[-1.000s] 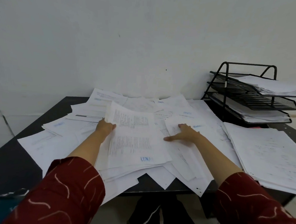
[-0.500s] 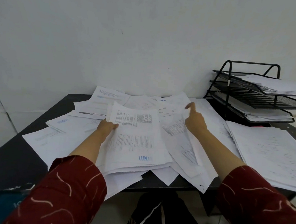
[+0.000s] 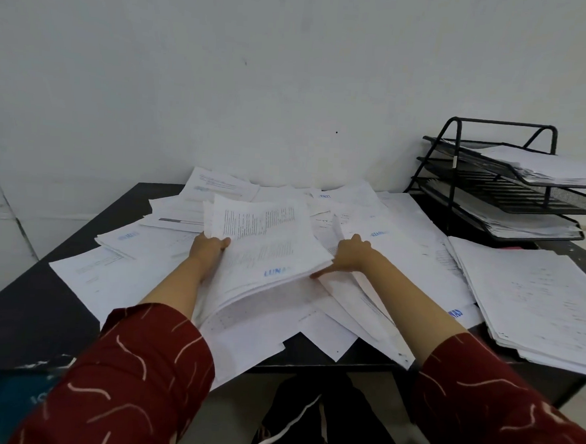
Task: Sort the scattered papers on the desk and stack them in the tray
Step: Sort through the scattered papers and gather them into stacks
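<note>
A plain white wall backs a dark, flat-topped desk (image 3: 33, 295) buried under scattered white printed sheets (image 3: 117, 266). At the desk's far right corner stands a black wire-mesh three-tier paper tray (image 3: 526, 198), its top and bottom tiers already holding paper; the middle tier looks bare. Just in front of the tray lies a squared-up pile of white sheets (image 3: 537, 298).

The left hand (image 3: 207, 251) has its grip closed on the left edge of a thick bundle of white printed pages (image 3: 266, 244), thumb on top, lifting that side so the bundle tilts up off the heap. The right hand (image 3: 348, 256) rests at the bundle's right edge, fingers curled loosely and the forefinger stretched along the lower corner; whether it pinches the pages or only steadies them I cannot tell.

The bundle's long axis runs away from the person, and the tray lies well off to its right and farther back. The right hand is therefore the nearer one to carry it there, likely once both hands have squared the edges.
</note>
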Action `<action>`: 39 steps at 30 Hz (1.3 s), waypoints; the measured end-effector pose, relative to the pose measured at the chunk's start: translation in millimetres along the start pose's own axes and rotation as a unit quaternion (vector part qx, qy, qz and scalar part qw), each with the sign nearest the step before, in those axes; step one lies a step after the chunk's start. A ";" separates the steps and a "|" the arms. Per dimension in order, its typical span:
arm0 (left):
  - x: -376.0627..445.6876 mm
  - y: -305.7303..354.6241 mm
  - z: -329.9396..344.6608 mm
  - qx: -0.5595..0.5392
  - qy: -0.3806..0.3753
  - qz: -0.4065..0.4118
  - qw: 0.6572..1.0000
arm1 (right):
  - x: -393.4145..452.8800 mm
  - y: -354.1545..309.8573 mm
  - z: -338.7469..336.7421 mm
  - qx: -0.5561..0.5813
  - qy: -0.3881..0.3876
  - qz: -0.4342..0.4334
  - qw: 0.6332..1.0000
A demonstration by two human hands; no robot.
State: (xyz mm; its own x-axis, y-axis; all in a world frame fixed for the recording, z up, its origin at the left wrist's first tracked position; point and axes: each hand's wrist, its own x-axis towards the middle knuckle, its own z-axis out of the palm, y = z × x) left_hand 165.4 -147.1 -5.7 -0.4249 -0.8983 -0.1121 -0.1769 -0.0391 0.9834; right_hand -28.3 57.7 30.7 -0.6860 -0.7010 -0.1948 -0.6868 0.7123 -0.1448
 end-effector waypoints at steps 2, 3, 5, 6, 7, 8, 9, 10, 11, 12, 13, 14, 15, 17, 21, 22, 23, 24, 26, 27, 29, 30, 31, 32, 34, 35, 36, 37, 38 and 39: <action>-1.2 -0.9 2.1 0.009 -0.007 0.010 1.000 | -4.1 -1.9 0.7 0.028 0.024 -0.021 0.999; -1.6 -1.8 2.7 0.012 -0.011 0.014 1.000 | -6.2 -1.7 1.0 0.054 0.043 -0.028 0.997; -2.7 -2.5 3.8 0.018 -0.013 0.023 0.999 | -9.9 0.6 -1.5 0.087 0.074 -0.043 0.993; -2.9 -2.8 3.8 0.019 -0.013 0.026 0.999 | -11.6 1.6 -3.7 0.100 0.071 -0.049 0.991; -2.9 -2.7 3.9 0.020 -0.014 0.029 0.999 | -13.1 2.0 -6.3 0.110 0.058 -0.055 0.991; -3.0 -2.7 3.9 0.019 -0.015 0.030 0.999 | -15.1 1.6 -8.2 0.114 0.040 -0.061 0.991; -3.0 -2.3 4.1 0.018 -0.016 0.030 0.999 | -16.2 0.5 -9.0 0.106 0.022 -0.067 0.992; -3.4 -1.7 3.9 0.015 -0.016 0.029 0.999 | -16.9 -0.4 -8.9 0.092 0.010 -0.070 0.993; -3.9 -1.0 3.3 0.012 -0.014 0.028 0.999 | -17.1 -0.4 -8.6 0.080 0.005 -0.070 0.994; -4.1 -0.1 1.6 0.007 -0.010 0.025 1.000 | -17.6 0.2 -8.7 0.080 0.004 -0.070 0.994; -4.0 0.8 -1.1 0.001 -0.006 0.024 1.000 | -18.2 1.3 -9.8 0.088 0.003 -0.069 0.994; -3.2 1.6 -4.8 -0.002 -0.002 0.025 1.000 | -18.7 2.2 -11.9 0.096 0.001 -0.069 0.993; -2.1 2.1 -10.0 0.004 0.001 0.029 1.000 | -18.1 2.8 -13.3 0.100 -0.002 -0.068 0.993; 0.3 3.0 -20.9 0.034 0.001 0.040 0.999 | -16.2 3.9 -15.0 0.108 0.009 -0.064 0.992; 1.9 2.3 -34.1 0.100 -0.022 0.058 0.993 | -14.2 7.0 -14.8 0.123 0.055 -0.064 0.989; 1.3 1.9 -34.4 0.112 -0.027 0.060 0.992 | -15.1 6.4 -14.9 0.124 0.044 -0.069 0.989; 0.4 1.5 -34.0 0.122 -0.031 0.061 0.990 | -16.6 4.1 -14.9 0.121 0.028 -0.071 0.990; -0.3 1.0 -32.8 0.127 -0.036 0.061 0.989 | -17.9 1.4 -14.5 0.114 0.014 -0.069 0.991; -2.0 0.3 -30.5 0.127 -0.041 0.057 0.989 | -19.2 -2.9 -12.0 0.101 -0.004 -0.063 0.993; -2.9 0.1 -29.9 0.124 -0.043 0.054 0.990 | -19.4 -3.3 -10.9 0.103 -0.005 -0.065 0.993; -3.9 -0.4 -31.2 0.116 -0.045 0.042 0.991 | -18.3 -2.0 -10.5 0.123 0.009 -0.073 0.990; -4.6 -1.0 -32.8 0.112 -0.045 0.036 0.992 | -18.0 -1.7 -10.3 0.130 0.020 -0.073 0.989; -5.3 -1.4 -33.9 0.109 -0.045 0.032 0.993 | -18.7 -1.9 -9.6 0.130 0.033 -0.071 0.988; -5.6 -1.7 -34.4 0.106 -0.045 0.031 0.993 | -19.4 -2.8 -8.0 0.122 0.045 -0.069 0.989; -7.2 -1.6 -33.7 0.103 -0.046 0.034 0.993 | -19.8 -5.4 -3.0 0.105 0.080 -0.071 0.989; -8.7 -0.7 -32.9 0.103 -0.046 0.036 0.993 | -18.6 -5.9 -1.0 0.102 0.105 -0.073 0.987; -10.0 -0.5 -31.4 0.104 -0.049 0.036 0.993 | -17.1 -4.7 0.4 0.104 0.130 -0.072 0.983; -11.9 1.1 -30.6 0.103 -0.052 0.037 0.993 | -15.5 -2.9 0.2 0.113 0.151 -0.069 0.980; -13.6 2.7 -28.8 0.101 -0.058 0.039 0.992 | -13.7 0.3 -0.4 0.129 0.165 -0.061 0.976; -15.4 4.7 -26.5 0.101 -0.064 0.043 0.992 | -12.0 4.3 -1.7 0.156 0.176 -0.049 0.971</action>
State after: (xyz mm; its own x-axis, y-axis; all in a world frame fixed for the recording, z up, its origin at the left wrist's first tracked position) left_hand 194.7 -145.1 4.4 -0.5527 -0.8313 -0.0585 -0.3045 0.1361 0.9427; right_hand -23.4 69.1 34.1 -0.6978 -0.6955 0.1715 -0.6851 0.5781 -0.4431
